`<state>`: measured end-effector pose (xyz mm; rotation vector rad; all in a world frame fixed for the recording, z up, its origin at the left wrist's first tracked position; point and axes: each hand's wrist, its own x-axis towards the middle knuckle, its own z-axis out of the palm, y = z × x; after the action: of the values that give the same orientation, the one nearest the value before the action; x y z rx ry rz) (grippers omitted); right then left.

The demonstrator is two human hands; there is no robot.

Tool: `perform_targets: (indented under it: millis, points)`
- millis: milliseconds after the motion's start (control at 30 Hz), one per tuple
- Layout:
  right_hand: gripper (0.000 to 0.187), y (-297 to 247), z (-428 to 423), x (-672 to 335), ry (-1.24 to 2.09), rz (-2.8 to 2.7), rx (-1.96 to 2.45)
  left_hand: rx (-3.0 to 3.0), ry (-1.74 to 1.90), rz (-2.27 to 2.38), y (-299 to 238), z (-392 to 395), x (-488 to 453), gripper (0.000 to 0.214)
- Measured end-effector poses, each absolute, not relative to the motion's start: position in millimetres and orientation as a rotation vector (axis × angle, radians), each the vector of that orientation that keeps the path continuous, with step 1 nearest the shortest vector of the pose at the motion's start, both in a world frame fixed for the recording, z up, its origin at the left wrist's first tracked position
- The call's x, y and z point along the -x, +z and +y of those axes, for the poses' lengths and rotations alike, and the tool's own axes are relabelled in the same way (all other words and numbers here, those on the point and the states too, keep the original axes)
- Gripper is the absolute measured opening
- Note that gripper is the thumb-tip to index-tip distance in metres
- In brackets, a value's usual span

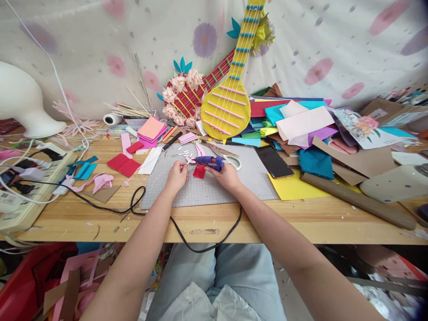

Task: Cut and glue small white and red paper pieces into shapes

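Observation:
My right hand (228,176) grips a blue glue gun (209,162), its nozzle aimed left over the grey cutting mat (217,189). Its black cord (187,240) loops off the table's front edge. My left hand (177,174) pinches a small white strip (189,161) right at the nozzle tip. A small red felt piece (199,171) lies on the mat between my hands. More tiny white strips (182,154) are scattered just beyond.
Two foam guitars, yellow (227,104) and red (197,91), lean at the back. A heap of coloured sheets (294,125) fills the right side, with a black phone (274,161) beside it. A power strip (30,187) sits far left, with red felt (123,164) nearby.

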<state>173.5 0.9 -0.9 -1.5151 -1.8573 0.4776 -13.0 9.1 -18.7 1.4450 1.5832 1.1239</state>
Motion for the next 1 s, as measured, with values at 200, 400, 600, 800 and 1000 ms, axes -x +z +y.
perform_targets:
  millis: [200,400,600,800,1000]
  points:
    - [0.042,0.9,-1.3,-171.8,0.52,-1.873,1.526,-1.463,1.118,1.592,-18.8,8.8,12.7,0.006]
    - [0.046,-1.4,-3.4,-169.0,0.496,-1.935,1.525,-1.471,1.118,1.595,-21.2,10.1,13.6,0.005]
    - [0.042,1.4,-3.4,-169.0,0.491,-1.932,1.549,-1.483,1.123,1.594,-22.0,10.0,14.2,0.006]
    - [0.04,1.8,0.8,-171.7,0.468,-1.891,1.563,-1.487,1.123,1.595,-24.4,11.6,14.5,0.007]
    - [0.041,-1.6,0.9,-172.2,0.467,-1.864,1.516,-1.466,1.134,1.585,-23.6,11.5,13.8,0.005]
